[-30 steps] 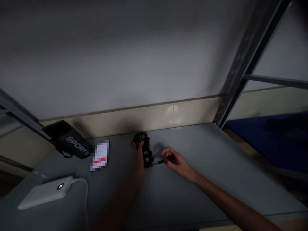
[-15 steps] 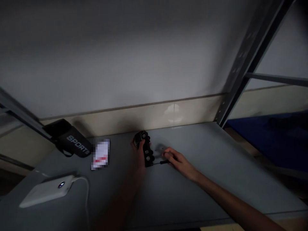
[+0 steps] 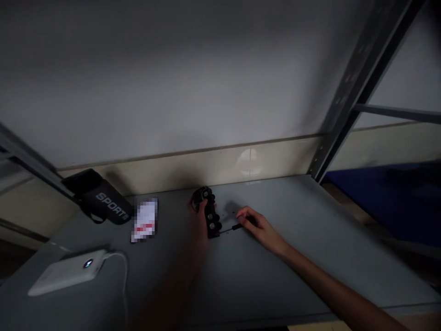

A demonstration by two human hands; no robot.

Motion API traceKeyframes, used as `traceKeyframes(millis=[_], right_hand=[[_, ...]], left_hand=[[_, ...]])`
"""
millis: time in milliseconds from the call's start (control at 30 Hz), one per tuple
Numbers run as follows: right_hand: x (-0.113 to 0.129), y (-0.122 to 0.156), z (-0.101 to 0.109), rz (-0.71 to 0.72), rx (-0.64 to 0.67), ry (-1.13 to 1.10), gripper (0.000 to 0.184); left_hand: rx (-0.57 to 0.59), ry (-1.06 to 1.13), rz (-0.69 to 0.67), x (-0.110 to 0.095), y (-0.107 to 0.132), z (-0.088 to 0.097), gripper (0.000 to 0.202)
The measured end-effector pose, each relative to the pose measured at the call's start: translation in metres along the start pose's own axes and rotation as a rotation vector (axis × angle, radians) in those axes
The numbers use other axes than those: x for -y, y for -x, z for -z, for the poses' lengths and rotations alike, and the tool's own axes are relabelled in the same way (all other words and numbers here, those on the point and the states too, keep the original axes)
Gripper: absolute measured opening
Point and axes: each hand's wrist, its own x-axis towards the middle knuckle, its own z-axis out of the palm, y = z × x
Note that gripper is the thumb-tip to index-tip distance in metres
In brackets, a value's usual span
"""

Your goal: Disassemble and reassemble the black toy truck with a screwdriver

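Note:
A small black device (image 3: 208, 214) with round knobs stands near the back of a grey shelf (image 3: 310, 239). My left hand (image 3: 197, 219) is wrapped around its left side and holds it. My right hand (image 3: 257, 227) sits just to its right, fingers pinched on a thin black tool (image 3: 231, 228) whose tip points at the device's lower end. The scene is dim and the tool's detail is hard to make out.
A black pouch marked SPORT (image 3: 99, 201) lies at the back left. Beside it is a small white card (image 3: 144, 219). A white power bank (image 3: 67, 271) with a lit dot and a white cable sits front left. A metal rack post (image 3: 347, 96) rises at the right.
My right hand has shifted slightly up and to the right, with the thin tool still at the device's lower end. My left hand keeps hold of the device.

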Motion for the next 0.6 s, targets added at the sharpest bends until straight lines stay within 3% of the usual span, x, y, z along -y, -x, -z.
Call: traceKeyframes(millis=[200,400,600], right_hand=[[0.003,-0.004,0.006,0.012,-0.069,0.067,0.037],[0.002,-0.005,0.021,-0.009,-0.145,0.292,0.032],[0.007,-0.002,0.031,0.002,0.089,0.509,0.029]], left_hand=[[-0.012,0.031,0.027,-0.005,0.004,-0.003,0.065],[0.007,0.033,0.062,-0.011,0.01,-0.005,0.063],[-0.013,0.046,0.047,-0.007,0.007,-0.003,0.066]])
